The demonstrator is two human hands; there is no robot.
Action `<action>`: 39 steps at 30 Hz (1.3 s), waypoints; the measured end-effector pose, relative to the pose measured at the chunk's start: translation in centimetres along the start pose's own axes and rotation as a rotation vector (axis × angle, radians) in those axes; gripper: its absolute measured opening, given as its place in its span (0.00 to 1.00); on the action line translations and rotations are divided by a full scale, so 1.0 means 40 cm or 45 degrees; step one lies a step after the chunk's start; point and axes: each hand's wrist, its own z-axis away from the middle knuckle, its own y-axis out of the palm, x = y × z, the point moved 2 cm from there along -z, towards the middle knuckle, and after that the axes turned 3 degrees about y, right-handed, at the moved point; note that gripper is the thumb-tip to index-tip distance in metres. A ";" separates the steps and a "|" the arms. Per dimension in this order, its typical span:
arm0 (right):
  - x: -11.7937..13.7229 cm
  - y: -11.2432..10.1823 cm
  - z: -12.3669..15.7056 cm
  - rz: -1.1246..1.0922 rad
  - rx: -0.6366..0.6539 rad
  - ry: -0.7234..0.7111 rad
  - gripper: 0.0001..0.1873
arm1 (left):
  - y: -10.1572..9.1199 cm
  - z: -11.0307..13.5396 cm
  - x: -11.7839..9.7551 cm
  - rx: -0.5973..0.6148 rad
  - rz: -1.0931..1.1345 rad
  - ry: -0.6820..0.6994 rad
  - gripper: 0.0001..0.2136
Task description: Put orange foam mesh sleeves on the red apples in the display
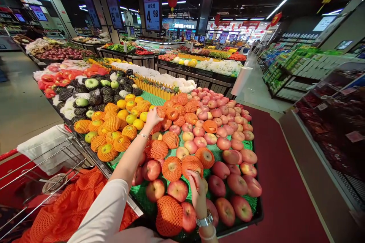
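Stretched over the fruit display, my left hand [154, 117] has its fingers curled on an apple in an orange foam net [161, 112], at the edge of a pile of netted apples [181, 109]. Nearer to me, my right hand [196, 188], with a watch at the wrist, touches the near side of another netted apple [192, 164]; its fingers are partly apart. Bare red apples [177, 190] lie around both hands on a green mat. A large netted apple [169, 215] sits close to the front edge.
Netted oranges [111, 123] lie to the left, with black-netted fruit [99, 90] beyond. At lower left stands a shopping cart [17, 174] beside a heap of orange nets [68, 205]. A roll of plastic bags [241, 80] rises behind the apples. Shelves [322, 121] line the right side.
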 end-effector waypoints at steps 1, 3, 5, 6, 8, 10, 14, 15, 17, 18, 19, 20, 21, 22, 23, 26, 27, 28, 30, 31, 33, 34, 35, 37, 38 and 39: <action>-0.003 0.001 -0.001 -0.018 0.009 -0.004 0.18 | 0.000 0.000 -0.005 0.021 -0.019 0.033 0.38; -0.011 0.004 -0.001 -0.055 0.040 -0.011 0.20 | 0.009 0.014 -0.014 0.071 -0.048 0.099 0.39; -0.023 0.007 0.003 -0.082 0.064 -0.007 0.21 | 0.027 0.043 -0.019 0.140 -0.071 0.169 0.39; -0.030 0.008 0.007 -0.089 0.087 0.001 0.22 | 0.040 0.059 -0.019 0.181 -0.081 0.199 0.39; -0.046 0.011 0.015 -0.080 0.142 0.042 0.23 | 0.066 0.091 -0.016 0.256 -0.099 0.234 0.37; -0.064 0.014 0.023 -0.053 0.186 0.114 0.22 | 0.089 0.111 -0.008 0.299 -0.107 0.227 0.36; -0.087 0.020 0.033 -0.019 0.186 0.199 0.17 | 0.112 0.118 0.012 0.293 -0.066 0.205 0.39; -0.089 0.022 0.035 -0.018 0.184 0.194 0.16 | 0.113 0.116 0.017 0.284 -0.041 0.208 0.41; -0.087 0.025 0.037 -0.023 0.177 0.162 0.15 | 0.111 0.114 0.032 0.266 0.027 0.216 0.44; -0.085 0.025 0.037 -0.029 0.172 0.144 0.15 | 0.106 0.114 0.041 0.254 0.069 0.219 0.44; -0.084 0.025 0.037 -0.040 0.167 0.135 0.16 | 0.098 0.115 0.053 0.235 0.112 0.220 0.42; -0.083 0.023 0.037 -0.053 0.164 0.141 0.16 | 0.086 0.119 0.067 0.204 0.154 0.220 0.39; -0.083 0.021 0.036 -0.068 0.161 0.163 0.17 | 0.070 0.125 0.086 0.155 0.190 0.213 0.35; -0.084 0.017 0.036 -0.077 0.156 0.192 0.18 | 0.049 0.133 0.110 0.088 0.220 0.195 0.30; -0.087 0.012 0.036 -0.082 0.152 0.220 0.18 | 0.024 0.145 0.140 0.002 0.240 0.160 0.26; -0.105 -0.004 0.041 -0.088 0.159 0.279 0.20 | -0.071 0.216 0.274 -0.347 0.227 -0.097 0.19; -0.115 -0.010 0.045 -0.102 0.169 0.302 0.21 | -0.104 0.257 0.329 -0.477 0.195 -0.235 0.19; -0.126 -0.015 0.049 -0.123 0.169 0.334 0.21 | -0.134 0.308 0.386 -0.599 0.151 -0.390 0.20; -0.151 -0.024 0.060 -0.163 0.159 0.412 0.22 | -0.173 0.439 0.490 -0.781 0.039 -0.728 0.21; -0.161 -0.027 0.064 -0.164 0.152 0.448 0.23 | -0.180 0.515 0.531 -0.826 -0.021 -0.892 0.19; -0.173 -0.030 0.068 -0.163 0.114 0.485 0.23 | -0.165 0.677 0.583 -0.825 -0.125 -1.181 0.16; -0.173 -0.030 0.068 -0.161 0.093 0.491 0.24 | -0.146 0.757 0.594 -0.784 -0.166 -1.295 0.17; -0.172 -0.031 0.066 -0.161 0.073 0.495 0.24 | -0.122 0.835 0.596 -0.716 -0.197 -1.390 0.18; -0.164 -0.030 0.059 -0.155 0.063 0.516 0.25 | -0.072 0.971 0.586 -0.542 -0.246 -1.527 0.17; -0.160 -0.031 0.055 -0.150 0.071 0.534 0.25 | -0.050 1.027 0.577 -0.454 -0.258 -1.583 0.17; -0.157 -0.032 0.051 -0.143 0.082 0.557 0.26 | -0.031 1.075 0.568 -0.372 -0.265 -1.641 0.16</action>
